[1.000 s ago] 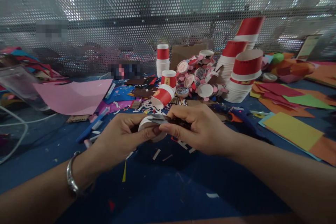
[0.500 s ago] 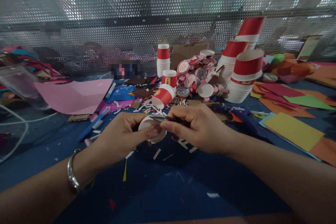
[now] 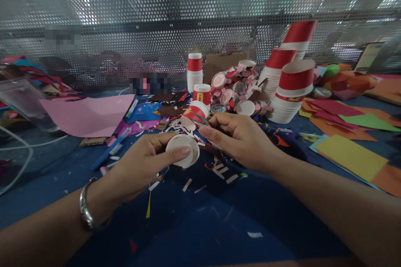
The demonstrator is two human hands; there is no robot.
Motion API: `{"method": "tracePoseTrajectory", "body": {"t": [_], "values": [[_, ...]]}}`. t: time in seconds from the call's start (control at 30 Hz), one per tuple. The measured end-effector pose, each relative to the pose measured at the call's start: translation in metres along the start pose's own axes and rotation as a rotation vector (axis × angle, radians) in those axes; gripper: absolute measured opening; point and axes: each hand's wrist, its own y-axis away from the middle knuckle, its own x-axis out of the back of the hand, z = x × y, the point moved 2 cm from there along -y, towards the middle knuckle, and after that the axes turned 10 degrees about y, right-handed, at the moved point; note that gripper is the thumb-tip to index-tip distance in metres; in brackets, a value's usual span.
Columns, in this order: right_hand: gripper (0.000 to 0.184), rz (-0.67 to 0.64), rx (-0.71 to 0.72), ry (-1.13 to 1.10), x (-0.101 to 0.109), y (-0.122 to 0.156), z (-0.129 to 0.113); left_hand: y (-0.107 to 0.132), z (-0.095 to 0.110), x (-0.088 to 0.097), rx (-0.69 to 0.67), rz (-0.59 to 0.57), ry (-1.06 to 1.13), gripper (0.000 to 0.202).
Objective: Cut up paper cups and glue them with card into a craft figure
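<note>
Scraps (image 3: 187,184) of cut paper litter the blue table (image 3: 200,233) nearest the person. Left hand (image 3: 140,167) is closed, pinching a white cup base (image 3: 184,152) between thumb and fingers just above the table. Right hand (image 3: 241,139) is curled round scissors (image 3: 196,121), with the blades clear of the base. Judgement: a clean cut needs the thumb off the rim and the base turned into the blades. Beyond stand red cups (image 3: 201,93), stacked cups (image 3: 291,91) and a mesh screen (image 3: 200,29).
</note>
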Motion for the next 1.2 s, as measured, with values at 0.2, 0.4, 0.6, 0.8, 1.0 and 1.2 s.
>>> {"method": "tracePoseTrajectory", "body": {"t": [0.2,0.4,0.6,0.8,1.0,1.2], "values": [[0.049,-0.085,-0.026,0.139,-0.002,-0.001,0.003,-0.003,-0.003,-0.001,0.033,0.072,0.13,0.023],[0.043,-0.195,-0.059,0.296,-0.004,0.0,0.002,-0.002,0.002,-0.001,-0.05,0.227,0.119,0.017],[0.031,-0.326,-0.032,0.549,-0.014,0.008,-0.011,-0.004,0.008,-0.002,-0.1,0.279,0.251,0.018],[0.028,-0.358,0.011,0.54,-0.018,0.014,-0.016,-0.007,0.006,0.001,-0.014,0.318,0.412,0.012],[0.021,-0.384,0.059,0.548,-0.016,0.016,-0.02,-0.013,0.014,-0.006,0.099,0.361,0.589,0.025],[0.025,-0.343,0.044,0.571,-0.011,0.015,-0.021,-0.014,0.015,-0.008,0.129,0.368,0.585,0.023]]}}
